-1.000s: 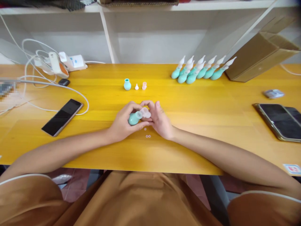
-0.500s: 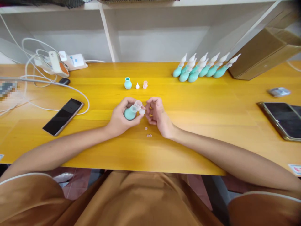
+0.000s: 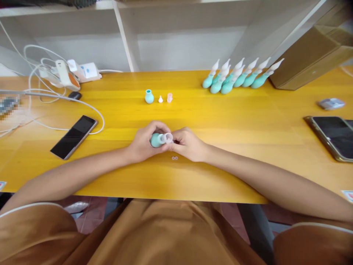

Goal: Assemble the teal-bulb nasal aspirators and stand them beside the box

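Observation:
My left hand (image 3: 145,142) wraps round a teal squeeze bulb (image 3: 156,140) of a nasal aspirator. A clear plastic connector (image 3: 168,138) with an open cup-like end sits on the bulb's neck, tilted to the right. My right hand (image 3: 190,143) is closed, thumb and fingers pinched together at the connector's right side; what they hold is hidden. Two tiny pale rings (image 3: 174,158) lie on the table just below the hands. Beyond the hands stand another teal bulb (image 3: 149,97), a small white tip (image 3: 160,99) and a pinkish clear connector (image 3: 169,98).
Several assembled aspirators (image 3: 237,77) stand at the back right beside a cardboard box (image 3: 306,59). A phone (image 3: 74,137), white cables and a power strip (image 3: 89,71) lie left. Another phone (image 3: 331,136) and a small clear packet (image 3: 331,103) lie right.
My right hand has closed and come against the connector. Both hands have lowered slightly, and the bulb's connector has turned more toward me. The third, upper ring no longer shows.

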`<action>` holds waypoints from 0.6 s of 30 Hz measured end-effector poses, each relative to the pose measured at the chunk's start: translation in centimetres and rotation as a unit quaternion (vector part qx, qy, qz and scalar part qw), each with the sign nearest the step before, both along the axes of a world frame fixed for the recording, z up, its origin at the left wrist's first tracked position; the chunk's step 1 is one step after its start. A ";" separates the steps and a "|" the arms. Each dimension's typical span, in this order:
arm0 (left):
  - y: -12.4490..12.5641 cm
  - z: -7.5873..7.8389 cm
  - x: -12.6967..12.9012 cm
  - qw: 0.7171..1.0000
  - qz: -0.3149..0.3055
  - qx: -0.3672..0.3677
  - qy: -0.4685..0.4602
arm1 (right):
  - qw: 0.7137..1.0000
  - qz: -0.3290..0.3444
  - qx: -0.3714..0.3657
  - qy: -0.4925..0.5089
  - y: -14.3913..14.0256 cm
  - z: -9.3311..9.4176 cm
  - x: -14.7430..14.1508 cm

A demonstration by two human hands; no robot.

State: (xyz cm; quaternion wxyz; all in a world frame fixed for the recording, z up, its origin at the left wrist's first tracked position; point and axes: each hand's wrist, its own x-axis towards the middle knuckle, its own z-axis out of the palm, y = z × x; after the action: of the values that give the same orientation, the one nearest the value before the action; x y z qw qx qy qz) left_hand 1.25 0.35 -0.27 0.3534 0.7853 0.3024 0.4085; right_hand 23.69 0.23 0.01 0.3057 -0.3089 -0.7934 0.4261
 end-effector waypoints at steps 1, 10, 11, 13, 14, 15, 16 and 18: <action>0.0 0.1 0.0 1.000 -0.013 0.008 0.003 | 1.000 0.024 -0.011 0.008 0.1 -0.1 0.2; 0.2 1.2 -0.2 0.990 -0.119 -0.031 0.073 | 0.973 0.219 -0.063 0.032 1.9 -0.6 1.9; 0.3 1.2 -0.2 0.989 -0.122 -0.036 0.075 | 0.971 0.228 -0.064 0.026 2.0 -0.5 1.9; 0.3 1.2 -0.2 0.989 -0.123 -0.040 0.073 | 0.968 0.243 -0.068 0.007 2.2 -0.1 2.1; 0.4 1.2 -0.3 0.989 -0.123 -0.041 0.072 | 0.967 0.246 -0.069 -0.005 2.2 0.1 2.1; 0.4 1.3 -0.3 0.989 -0.122 -0.041 0.073 | 0.967 0.246 -0.068 -0.017 2.2 0.4 2.2; 0.4 1.3 -0.2 0.989 -0.122 -0.042 0.076 | 0.967 0.244 -0.065 -0.028 2.2 0.6 2.2; 0.4 1.5 -0.2 0.988 -0.121 -0.042 0.090 | 0.968 0.241 -0.058 -0.045 2.3 1.0 2.3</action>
State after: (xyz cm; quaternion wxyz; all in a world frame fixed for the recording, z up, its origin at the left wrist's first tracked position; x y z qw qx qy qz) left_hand 1.02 0.78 1.25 0.4041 0.8342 0.2527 0.2772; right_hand 25.95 2.48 1.03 0.1395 -0.1443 -0.8311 0.5186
